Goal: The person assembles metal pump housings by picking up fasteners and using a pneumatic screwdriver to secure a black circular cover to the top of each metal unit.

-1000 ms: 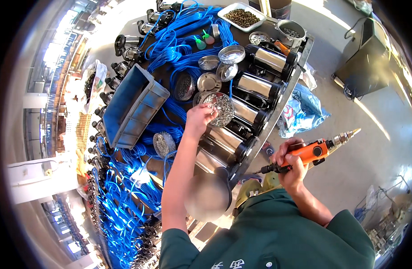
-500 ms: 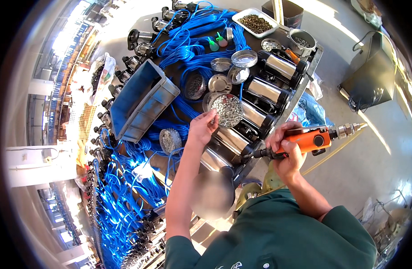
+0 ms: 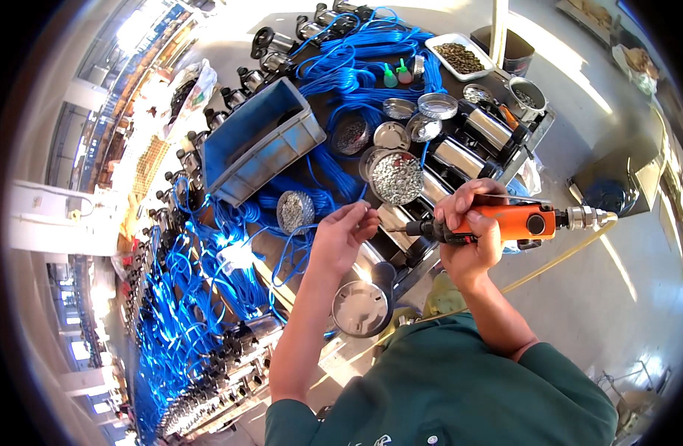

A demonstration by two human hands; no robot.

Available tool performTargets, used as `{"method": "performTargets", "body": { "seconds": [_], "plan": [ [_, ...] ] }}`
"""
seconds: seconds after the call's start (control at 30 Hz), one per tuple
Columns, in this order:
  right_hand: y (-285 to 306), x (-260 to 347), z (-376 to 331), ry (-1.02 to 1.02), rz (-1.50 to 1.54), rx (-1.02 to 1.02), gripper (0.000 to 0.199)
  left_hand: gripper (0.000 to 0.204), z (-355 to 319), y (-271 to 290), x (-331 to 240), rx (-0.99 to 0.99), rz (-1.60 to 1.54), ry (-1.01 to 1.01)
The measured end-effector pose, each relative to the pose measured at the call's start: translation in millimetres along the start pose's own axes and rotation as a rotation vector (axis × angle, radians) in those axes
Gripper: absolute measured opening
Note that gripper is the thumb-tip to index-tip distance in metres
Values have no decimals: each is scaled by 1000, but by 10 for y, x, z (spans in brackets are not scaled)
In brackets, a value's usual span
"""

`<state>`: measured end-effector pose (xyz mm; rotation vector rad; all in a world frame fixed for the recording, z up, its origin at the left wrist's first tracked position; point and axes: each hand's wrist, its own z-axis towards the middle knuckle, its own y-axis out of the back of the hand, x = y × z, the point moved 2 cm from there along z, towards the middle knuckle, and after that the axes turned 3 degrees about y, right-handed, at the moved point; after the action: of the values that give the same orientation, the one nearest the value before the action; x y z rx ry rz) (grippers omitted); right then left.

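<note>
My right hand (image 3: pixel 471 241) is wrapped round an orange air screwdriver (image 3: pixel 516 223), held level with its bit pointing left and its hose fitting to the right. Just left of the bit's tip is my left hand (image 3: pixel 345 236), thumb and fingers pinched together. Whatever the pinch holds is too small to make out. Beyond the fingers stands a round metal dish (image 3: pixel 397 178) full of small silvery parts. Below and between my forearms is a steel cylinder with a round, flat end (image 3: pixel 361 308). Several steel cylinders with black ends, one a motor-like body (image 3: pixel 458 158), lie along the bench's right edge.
A blue-grey crate (image 3: pixel 263 145) stands left of the dishes, amid bundles of blue cable (image 3: pixel 363 56). Another dish of small parts (image 3: pixel 295 211) sits near it. Farther back are a white tray (image 3: pixel 471 73) of brass-coloured pieces and a metal pot (image 3: pixel 527 97). A yellow hose (image 3: pixel 549 256) trails from the screwdriver.
My left hand has left the dish of small parts and come back toward the bit. The screwdriver has shifted slightly left and up. The whole view has turned a little.
</note>
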<state>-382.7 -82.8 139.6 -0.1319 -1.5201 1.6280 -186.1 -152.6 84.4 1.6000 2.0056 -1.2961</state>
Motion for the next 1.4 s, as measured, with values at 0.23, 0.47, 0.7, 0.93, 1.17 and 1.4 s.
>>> {"method": "performTargets", "body": {
  "seconds": [0.23, 0.47, 0.7, 0.93, 1.17, 1.4],
  "plan": [
    [-360, -147, -253, -87, 89, 125, 30, 11, -750, 143, 144, 31, -146, -89],
    [-408, -224, -434, -162, 91, 181, 31, 13, -993, 263, 199, -23, -44, -142],
    [-341, -111, -595, -270, 47, 320, 32, 19, -1132, 277, 355, -59, 188, -2],
    [-147, -101, -663, -284, -19, 251, 32, 16, -1200, 203, 553, -48, 37, 106],
    [-258, -124, -646, -266, 2, 251, 31, 16, -1289, 219, 612, 54, -195, 64],
    [-250, -81, -546, -212, 31, 184, 31, 27, -1317, 310, 554, -132, -254, -116]
  ]
}}
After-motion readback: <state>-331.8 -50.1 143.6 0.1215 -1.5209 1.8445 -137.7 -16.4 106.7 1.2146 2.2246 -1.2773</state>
